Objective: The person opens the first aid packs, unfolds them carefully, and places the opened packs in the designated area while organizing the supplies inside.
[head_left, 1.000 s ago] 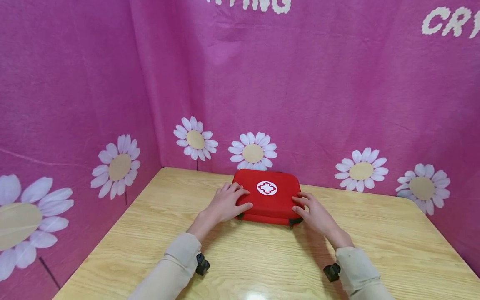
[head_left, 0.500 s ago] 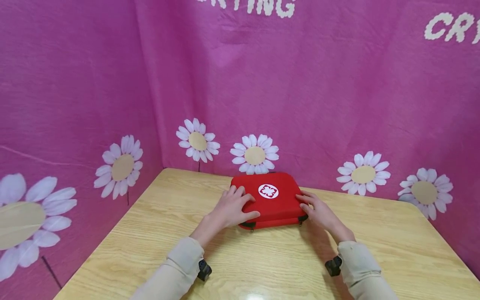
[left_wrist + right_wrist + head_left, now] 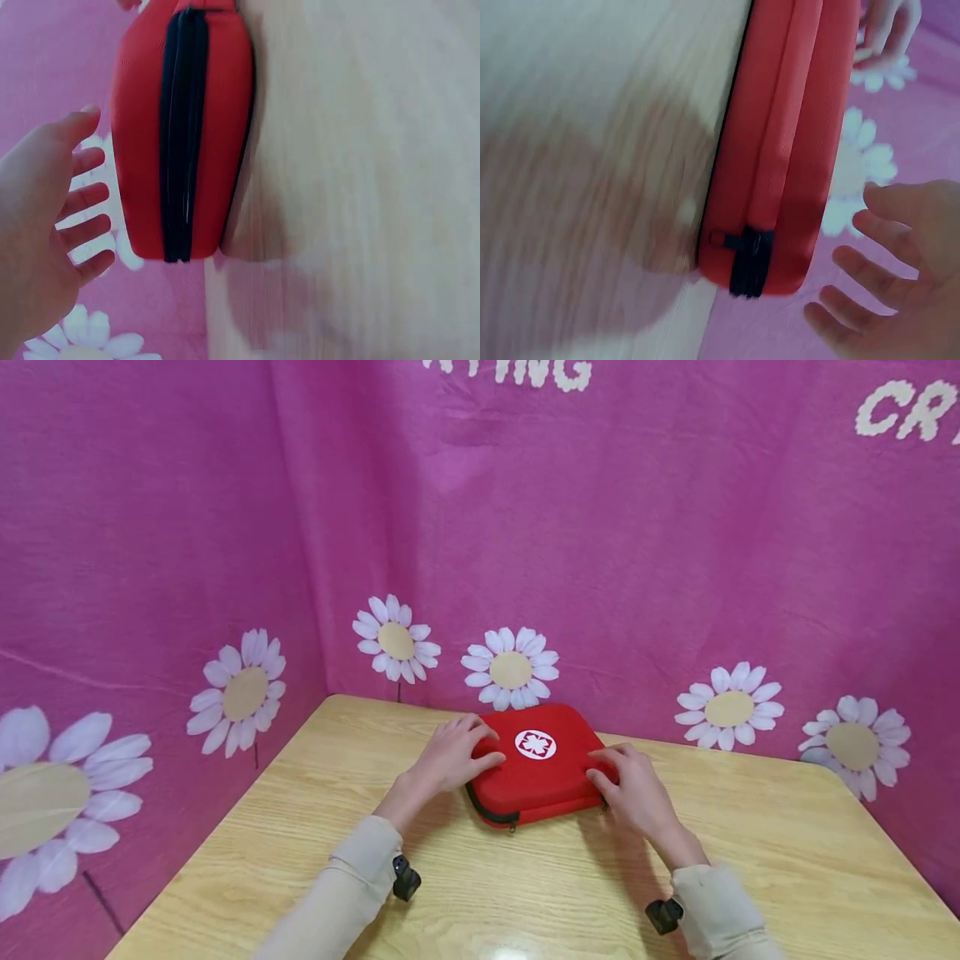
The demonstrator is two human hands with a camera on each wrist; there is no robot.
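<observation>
A red zippered first-aid case point(image 3: 551, 781) lies on the table with its white cross emblem facing up. Its front edge slants, the left front corner being nearer to me. A black zipper point(image 3: 184, 142) runs along the side in the left wrist view, and a zipper pull point(image 3: 727, 240) hangs at a front corner in the right wrist view. My left hand point(image 3: 450, 756) is at the case's left side, fingers spread and loosely bent. At the right side is my right hand point(image 3: 633, 789), its fingers relaxed over the edge. Whether the fingertips touch the case, I cannot tell.
The light wooden table point(image 3: 480, 893) runs back to a pink curtain point(image 3: 600, 552) printed with white daisies, close behind the case. Another pink curtain panel point(image 3: 150, 527) stands along the left edge. Each wrist carries a small black camera.
The case has turned, its left front corner swinging toward me, so the zipper on its left side shows. My left hand has drawn back and left from the top; the right hand stays at the right edge.
</observation>
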